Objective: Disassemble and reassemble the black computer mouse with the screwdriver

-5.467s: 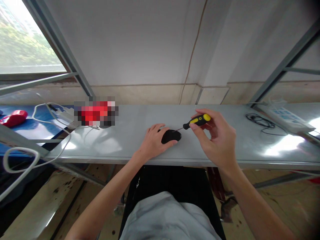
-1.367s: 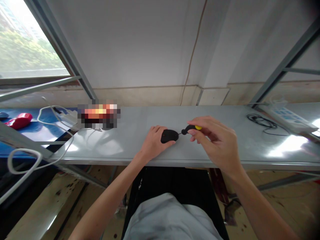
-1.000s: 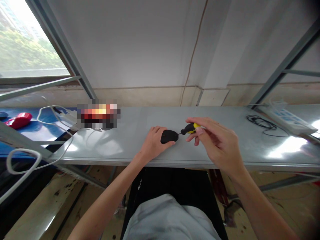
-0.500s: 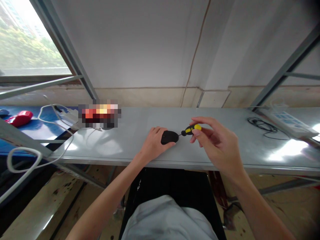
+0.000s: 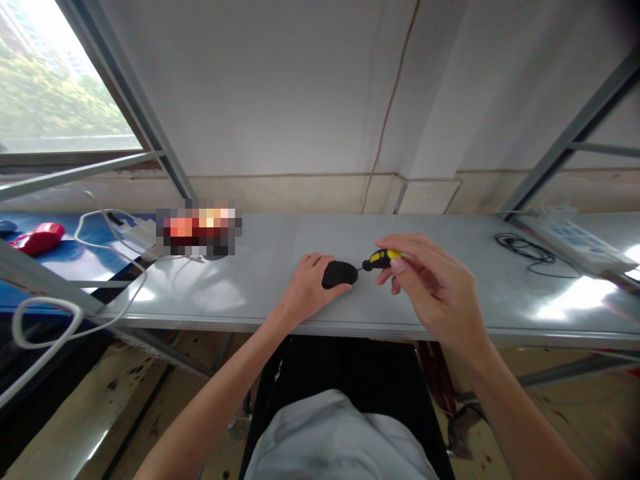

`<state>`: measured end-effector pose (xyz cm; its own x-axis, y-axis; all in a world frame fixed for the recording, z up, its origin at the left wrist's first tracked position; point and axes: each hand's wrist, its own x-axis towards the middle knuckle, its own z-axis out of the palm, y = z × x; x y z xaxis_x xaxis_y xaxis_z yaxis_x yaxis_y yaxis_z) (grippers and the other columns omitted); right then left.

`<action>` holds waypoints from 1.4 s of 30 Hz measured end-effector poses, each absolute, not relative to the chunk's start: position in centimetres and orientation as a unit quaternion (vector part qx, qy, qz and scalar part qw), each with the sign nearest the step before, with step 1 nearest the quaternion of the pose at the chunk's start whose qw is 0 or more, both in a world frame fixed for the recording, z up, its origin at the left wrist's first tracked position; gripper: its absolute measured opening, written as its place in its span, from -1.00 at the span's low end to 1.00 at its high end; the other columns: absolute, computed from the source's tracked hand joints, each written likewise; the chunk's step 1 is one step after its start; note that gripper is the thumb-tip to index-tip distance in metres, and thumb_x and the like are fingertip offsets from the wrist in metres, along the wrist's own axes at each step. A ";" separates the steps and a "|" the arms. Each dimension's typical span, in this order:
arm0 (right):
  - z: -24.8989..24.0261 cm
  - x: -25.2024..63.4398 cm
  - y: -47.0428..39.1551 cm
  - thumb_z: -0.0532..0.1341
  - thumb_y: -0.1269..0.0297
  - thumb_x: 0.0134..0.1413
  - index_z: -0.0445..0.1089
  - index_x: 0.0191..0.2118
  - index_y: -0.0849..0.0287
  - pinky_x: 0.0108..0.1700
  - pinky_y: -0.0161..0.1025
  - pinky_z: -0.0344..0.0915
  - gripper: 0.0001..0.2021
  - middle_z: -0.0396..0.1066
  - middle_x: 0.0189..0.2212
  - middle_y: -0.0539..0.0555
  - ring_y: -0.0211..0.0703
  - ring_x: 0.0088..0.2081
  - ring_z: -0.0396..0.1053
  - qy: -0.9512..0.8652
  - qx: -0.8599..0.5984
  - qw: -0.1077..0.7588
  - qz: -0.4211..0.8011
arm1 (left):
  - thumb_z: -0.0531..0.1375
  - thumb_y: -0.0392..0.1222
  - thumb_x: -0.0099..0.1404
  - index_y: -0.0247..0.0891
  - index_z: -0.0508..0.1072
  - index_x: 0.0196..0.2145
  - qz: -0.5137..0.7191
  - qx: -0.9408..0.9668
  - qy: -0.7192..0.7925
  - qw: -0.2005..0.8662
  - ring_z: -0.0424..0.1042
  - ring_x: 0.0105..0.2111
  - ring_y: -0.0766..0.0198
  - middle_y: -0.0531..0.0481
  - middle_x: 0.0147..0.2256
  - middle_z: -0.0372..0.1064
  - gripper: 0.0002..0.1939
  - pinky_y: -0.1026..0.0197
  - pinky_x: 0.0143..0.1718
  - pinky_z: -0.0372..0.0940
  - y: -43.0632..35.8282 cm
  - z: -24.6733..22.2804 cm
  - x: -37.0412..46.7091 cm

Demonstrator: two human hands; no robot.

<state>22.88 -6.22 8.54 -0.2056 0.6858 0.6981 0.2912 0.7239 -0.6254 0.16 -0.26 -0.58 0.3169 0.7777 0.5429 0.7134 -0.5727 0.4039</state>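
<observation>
A black computer mouse rests on the grey table in front of me. My left hand is closed around its left end, thumb along the near side and fingers over the far side. Between the thumb and fingers of my right hand is a black and yellow screwdriver. Its thin shaft points left, and the tip meets the right end of the mouse. Whether the tip sits in a screw is too small to tell.
A coiled black cable and a white power strip lie to the right. At the left are a pixelated patch, a white cord and a red object on a blue surface. Metal posts frame both sides.
The screwdriver handle has turned a little in my right fingers, and those fingers have shifted slightly. My left hand and the mouse stay in place.
</observation>
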 end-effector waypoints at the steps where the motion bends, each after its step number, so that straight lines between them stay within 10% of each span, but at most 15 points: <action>1: 8.6 22.9 -6.3 0.20 0.32 0.50 0.57 0.13 -0.05 -0.37 -0.29 0.53 -0.73 0.50 0.04 0.11 -0.27 -0.32 0.57 -0.753 -0.327 0.541 0.183 | 0.47 0.05 0.32 -0.18 0.46 0.06 0.361 0.810 0.461 0.043 0.47 0.01 -0.04 -0.11 -0.02 0.53 -0.51 -0.10 0.14 0.36 -0.3 -0.6 0.2; 42: 8.5 22.6 -6.2 0.28 0.31 0.44 0.59 0.07 -0.02 -0.37 -0.26 0.52 -0.80 0.53 -0.05 0.09 -0.28 -0.39 0.54 -0.747 -0.334 0.548 0.171 | 0.48 0.05 0.31 -0.18 0.47 0.08 0.360 0.808 0.465 0.049 0.47 0.03 -0.07 -0.13 0.00 0.53 -0.50 -0.13 0.16 0.36 -0.3 -0.4 0.2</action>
<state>22.60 -6.21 8.50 -0.1750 0.6877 0.7045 0.3117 0.7175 -0.6229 0.24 -0.31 -0.43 0.3094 0.7856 0.5359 0.7154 -0.5635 0.4130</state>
